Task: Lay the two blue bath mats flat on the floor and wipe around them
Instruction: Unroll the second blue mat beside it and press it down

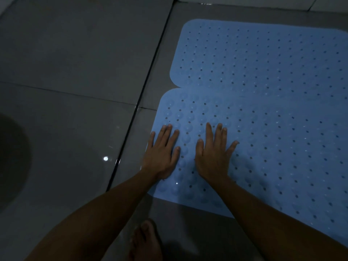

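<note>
Two light blue perforated bath mats lie flat on the grey tiled floor, side by side. The far mat (pixel 263 53) touches or slightly overlaps the near mat (pixel 273 147) along a seam. My left hand (pixel 162 153) presses palm down on the near mat's left edge, fingers spread. My right hand (pixel 214 155) lies flat on the same mat just to the right, fingers apart. Neither hand holds anything.
A dark grout groove (pixel 143 95) runs diagonally left of the mats. A bare foot (pixel 146 242) stands on the tile at the bottom centre. A dark round shadow (pixel 11 162) fills the left edge. A pale wall base (pixel 263 1) lines the top right.
</note>
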